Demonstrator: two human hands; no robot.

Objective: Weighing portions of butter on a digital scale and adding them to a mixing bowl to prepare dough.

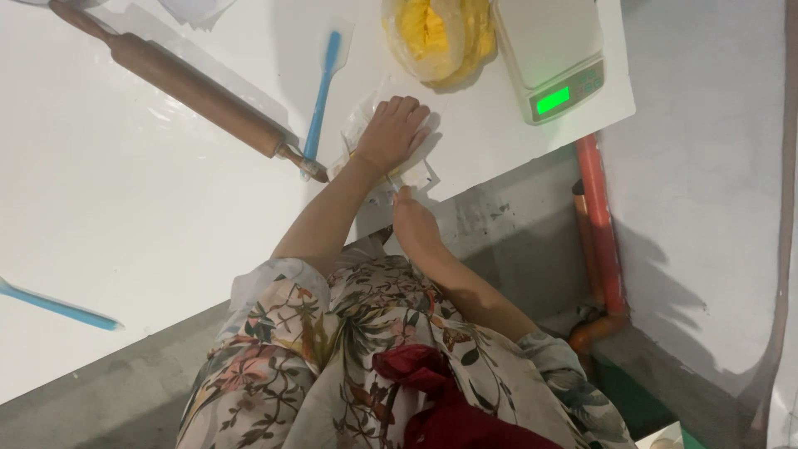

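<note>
Nearest to the camera was the person's flowered garment point(357, 357) with a dark red cloth point(440, 399) lying on it. From there both forearms reached up to the edge of the white worktop point(150, 216).

The right hand point(413, 220) was at the worktop's near edge, and its fingertips touched the lower border of a small clear plastic sheet point(420, 173). Whether these fingers pinched the plastic or only rested on it could not be told.

The left hand point(392, 131) lay flat on the same sheet, palm down, with the fingers stretched out and a little spread, pressing and not gripping. The sheet lay crumpled near the worktop's edge; its long axis could not be told.

Just left of this hand was the end of a wooden rolling pin point(191, 87), whose long axis ran diagonally toward the far left corner. A blue spatula point(322, 91) lay beside it, pointing away from the person. Another blue tool point(58, 306) lay apart at the left edge.

Farther away, a clear plastic bag point(436, 37) held yellow dough. Just right of it stood a white kitchen scale point(553, 50) with a green lit display.
</note>
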